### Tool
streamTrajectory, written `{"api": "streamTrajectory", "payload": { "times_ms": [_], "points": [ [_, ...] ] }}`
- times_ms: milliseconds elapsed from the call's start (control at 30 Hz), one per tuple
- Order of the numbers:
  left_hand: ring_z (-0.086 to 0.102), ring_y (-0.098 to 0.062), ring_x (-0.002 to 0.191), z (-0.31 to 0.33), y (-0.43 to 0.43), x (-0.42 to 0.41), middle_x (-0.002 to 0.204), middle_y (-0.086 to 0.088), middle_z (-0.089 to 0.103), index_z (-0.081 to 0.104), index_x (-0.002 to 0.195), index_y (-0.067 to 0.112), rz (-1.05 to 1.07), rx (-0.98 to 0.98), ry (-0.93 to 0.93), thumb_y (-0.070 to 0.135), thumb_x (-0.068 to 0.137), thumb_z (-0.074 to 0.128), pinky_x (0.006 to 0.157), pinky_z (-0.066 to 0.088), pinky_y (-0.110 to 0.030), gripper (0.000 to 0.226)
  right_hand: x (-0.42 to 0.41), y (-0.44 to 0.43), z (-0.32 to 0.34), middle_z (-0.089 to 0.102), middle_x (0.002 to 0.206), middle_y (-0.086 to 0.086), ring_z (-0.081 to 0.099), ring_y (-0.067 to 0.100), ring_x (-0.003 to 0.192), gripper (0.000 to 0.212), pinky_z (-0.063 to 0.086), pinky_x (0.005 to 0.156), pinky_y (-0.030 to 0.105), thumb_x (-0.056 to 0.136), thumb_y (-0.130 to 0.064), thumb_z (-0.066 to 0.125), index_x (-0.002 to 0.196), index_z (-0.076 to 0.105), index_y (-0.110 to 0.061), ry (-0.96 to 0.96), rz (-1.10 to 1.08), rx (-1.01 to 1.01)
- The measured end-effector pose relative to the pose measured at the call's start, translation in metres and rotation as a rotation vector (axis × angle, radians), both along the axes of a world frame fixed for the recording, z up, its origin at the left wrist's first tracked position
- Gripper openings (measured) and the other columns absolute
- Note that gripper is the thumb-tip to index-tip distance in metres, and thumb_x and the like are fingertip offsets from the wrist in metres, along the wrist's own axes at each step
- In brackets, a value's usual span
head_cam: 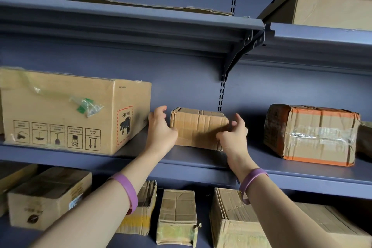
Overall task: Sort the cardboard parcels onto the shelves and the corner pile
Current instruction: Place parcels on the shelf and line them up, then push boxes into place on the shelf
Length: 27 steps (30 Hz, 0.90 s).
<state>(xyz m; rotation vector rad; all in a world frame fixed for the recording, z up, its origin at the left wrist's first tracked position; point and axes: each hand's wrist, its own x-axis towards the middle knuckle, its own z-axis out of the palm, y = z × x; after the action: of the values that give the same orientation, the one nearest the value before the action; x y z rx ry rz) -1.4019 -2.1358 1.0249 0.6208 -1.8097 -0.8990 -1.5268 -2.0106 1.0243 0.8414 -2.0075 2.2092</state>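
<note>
Loosely, my open left hand (161, 129) touches the small parcel (198, 127). I cannot tell if my right hand (233, 137) grips it. A snagged finger could drag it off the shelf (281, 169) edge.

The lidded box (330, 6) runs past the right edge, the big carton (60, 110) past the left.

Left hand (161, 128) and right hand (233, 136) reach forward, palms facing, fingers loosely curved.

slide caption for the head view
Left hand and right hand flank a small brown cardboard parcel on the blue-grey metal shelf, between a large printed carton and an orange-taped parcel.
</note>
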Motion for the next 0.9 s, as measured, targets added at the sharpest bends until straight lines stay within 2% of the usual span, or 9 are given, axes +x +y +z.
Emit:
{"api": "streamTrajectory", "payload": {
  "times_ms": [67,133,233,333,433,533,700,800,900],
  "points": [
    [0.045,-0.015,0.115,0.0,0.014,0.011,0.128,-0.001,0.045,0.045,0.138,0.012,0.019,-0.142,0.096,-0.007,0.086,0.054,0.088,0.033,-0.018,0.056,0.011,0.008,0.002,0.033,0.135,0.002,0.039,0.022,0.131,0.074,0.04,0.109,0.041,0.081,0.01,0.053,0.147,0.036,-0.018,0.121,-0.045,-0.046],
    [0.046,-0.012,0.114,-0.001,0.025,0.024,0.121,0.004,0.046,0.05,0.133,0.011,0.008,-0.223,0.146,-0.008,0.085,0.054,0.089,0.032,-0.014,0.051,0.025,0.013,0.005,0.034,0.129,-0.004,0.037,0.018,0.132,0.067,0.033,0.114,0.037,0.082,0.01,0.053,0.142,0.041,-0.017,0.221,-0.05,-0.1],
    [0.05,-0.01,0.116,-0.001,0.033,0.046,0.119,0.005,0.051,0.055,0.127,0.012,0.019,-0.271,0.2,-0.007,0.084,0.054,0.099,0.038,-0.018,0.048,0.051,0.01,0.01,0.038,0.126,-0.006,0.04,0.011,0.127,0.06,0.031,0.112,0.027,0.082,0.01,0.053,0.133,0.046,-0.019,0.318,0.007,-0.146],
    [0.053,-0.013,0.117,0.005,0.031,0.072,0.116,0.007,0.056,0.058,0.122,0.015,0.07,-0.35,0.241,0.005,0.077,0.051,0.104,0.041,-0.028,0.047,0.084,-0.004,0.015,0.046,0.127,-0.006,0.042,0.002,0.118,0.054,0.026,0.103,0.006,0.081,0.004,0.056,0.127,0.049,-0.022,0.386,0.07,-0.159],
    [0.055,-0.014,0.118,0.015,0.023,0.103,0.116,0.006,0.057,0.059,0.12,0.013,0.105,-0.389,0.261,0.009,0.074,0.051,0.105,0.044,-0.032,0.047,0.115,-0.019,0.018,0.046,0.13,-0.003,0.043,0.002,0.121,0.05,0.027,0.101,0.004,0.076,-0.009,0.052,0.123,0.046,-0.025,0.401,0.233,-0.192],
    [0.053,-0.013,0.119,0.023,0.006,0.136,0.121,0.001,0.058,0.057,0.122,0.014,0.182,-0.424,0.288,0.01,0.077,0.054,0.106,0.043,-0.032,0.045,0.137,-0.038,0.022,0.045,0.132,-0.005,0.042,0.002,0.123,0.047,0.029,0.095,0.001,0.084,-0.007,0.056,0.127,0.047,-0.024,0.402,0.338,-0.158],
    [0.043,-0.007,0.122,0.022,-0.033,0.189,0.132,0.004,0.046,0.045,0.133,0.021,0.31,-0.316,0.343,0.01,0.086,0.063,0.107,0.034,-0.027,0.052,0.164,-0.073,0.025,0.04,0.14,-0.007,0.039,0.005,0.126,0.053,0.032,0.085,-0.001,0.096,-0.02,0.061,0.144,0.038,-0.02,0.284,0.501,-0.069],
    [0.036,-0.018,0.13,0.016,-0.07,0.224,0.137,-0.002,0.036,0.036,0.141,0.021,0.38,-0.19,0.363,0.013,0.086,0.064,0.108,0.031,-0.034,0.062,0.184,-0.096,0.02,0.04,0.14,-0.009,0.042,0.008,0.129,0.065,0.035,0.094,0.017,0.095,-0.032,0.062,0.15,0.029,-0.022,0.191,0.559,-0.054],
    [0.03,-0.026,0.138,0.012,-0.108,0.25,0.148,-0.01,0.029,0.022,0.152,0.022,0.355,0.007,0.305,0.026,0.09,0.066,0.113,0.03,-0.044,0.076,0.201,-0.119,0.014,0.047,0.138,-0.008,0.052,0.009,0.123,0.077,0.047,0.082,0.011,0.09,-0.036,0.065,0.152,0.022,-0.019,0.13,0.57,-0.058]
  ]
}}
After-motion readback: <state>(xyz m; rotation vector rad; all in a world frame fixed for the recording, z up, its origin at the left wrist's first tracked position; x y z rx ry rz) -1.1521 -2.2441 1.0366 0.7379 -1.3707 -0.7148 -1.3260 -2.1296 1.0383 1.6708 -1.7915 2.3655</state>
